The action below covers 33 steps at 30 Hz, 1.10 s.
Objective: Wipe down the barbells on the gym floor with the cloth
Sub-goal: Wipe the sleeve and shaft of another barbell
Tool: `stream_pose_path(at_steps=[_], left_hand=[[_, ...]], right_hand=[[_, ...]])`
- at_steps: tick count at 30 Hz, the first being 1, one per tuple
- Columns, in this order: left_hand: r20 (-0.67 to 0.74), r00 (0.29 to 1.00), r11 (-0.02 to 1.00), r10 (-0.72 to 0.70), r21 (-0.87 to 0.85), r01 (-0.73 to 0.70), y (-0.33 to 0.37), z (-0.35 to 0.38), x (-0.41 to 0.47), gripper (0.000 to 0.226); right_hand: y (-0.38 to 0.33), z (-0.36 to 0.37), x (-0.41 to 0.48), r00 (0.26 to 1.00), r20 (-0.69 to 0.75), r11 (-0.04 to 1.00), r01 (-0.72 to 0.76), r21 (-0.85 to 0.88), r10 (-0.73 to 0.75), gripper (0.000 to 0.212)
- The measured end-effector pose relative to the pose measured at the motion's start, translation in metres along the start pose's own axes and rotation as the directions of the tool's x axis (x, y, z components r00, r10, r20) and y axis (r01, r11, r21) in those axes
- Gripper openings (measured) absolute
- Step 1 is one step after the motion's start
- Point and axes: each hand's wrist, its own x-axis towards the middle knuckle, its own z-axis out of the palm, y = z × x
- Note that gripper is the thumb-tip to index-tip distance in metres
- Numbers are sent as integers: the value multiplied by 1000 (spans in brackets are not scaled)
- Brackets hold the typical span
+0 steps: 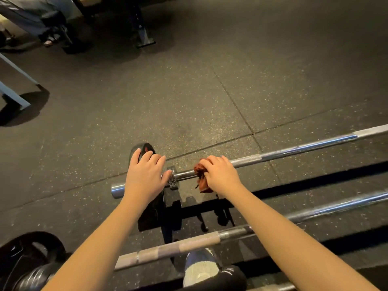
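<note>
Head view: the barbell [294, 152] being cleaned lies across the dark speckled rubber floor [189, 91]. Its long axis runs from the near left, where the blunt sleeve end points, up and away to the right, where the shaft leaves the picture. It sits a little off the floor and casts a heavy shadow beneath.

The right hand [220, 173] is closed over the shaft just to the right of the steel collar [173, 178]. Its fingers are curled round a rust-red cloth [201, 177] bunched against the bar, and a loose end of the cloth hangs below the hand.

The left hand [144, 175] lies flat and relaxed on the other side of the collar. Its fingers are loosely spread over the top of a black plate [142, 149] with a red mark that stands on the sleeve, and its thumb reaches toward the collar; it grips nothing.

Two more bars lie nearer the person and roughly parallel to the first: a chrome one [336, 206] to the right and a duller, taped-looking one [178, 246] closer in. A light shoe [199, 267] shows just beyond that bar, and a large black weight plate [27, 253] sits at the near left.

Well away across the floor stand the foot of a dark rack [144, 38] and a pale blue frame [14, 95] at the left edge.
</note>
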Motion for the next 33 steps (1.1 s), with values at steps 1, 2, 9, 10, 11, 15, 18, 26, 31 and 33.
stream_pose_path(at_steps=[1,2,9,10,11,15,18,26,31,33], left_hand=[[-2,1000,1000,4,5,-4,1,0,0,61],[-4,1000,1000,11,11,-11,2,0,1,59],[154,982,993,109,18,-113,18,0,7,53],[178,977,993,118,-27,-115,24,4,9,55],[209,970,992,120,-59,-110,30,7,12,57],[259,958,987,125,-130,-94,57,25,23,59],[282,950,976,131,-204,-74,78,39,36,58],[177,983,966,55,-257,-7,95,62,46,44],[197,980,953,29,-300,32,97,65,45,49],[202,979,948,24,-316,42,95,66,44,49]], right_hand=[[8,-2,-3,997,-41,998,-63,-5,62,36],[10,0,-7,987,-89,991,-135,17,136,35],[-18,7,-6,998,-51,999,40,34,-38,36],[-5,2,-6,998,-48,999,45,-6,-45,35],[12,-3,-8,998,-67,999,10,-38,-12,35],[37,-3,-23,944,-238,973,-229,26,228,31],[22,9,-22,945,-236,974,-213,79,225,29],[79,-17,-24,915,-286,957,-290,29,286,28],[36,-1,-20,979,-186,996,-82,35,87,29],[57,-17,-16,995,-99,999,-32,-19,30,30]])
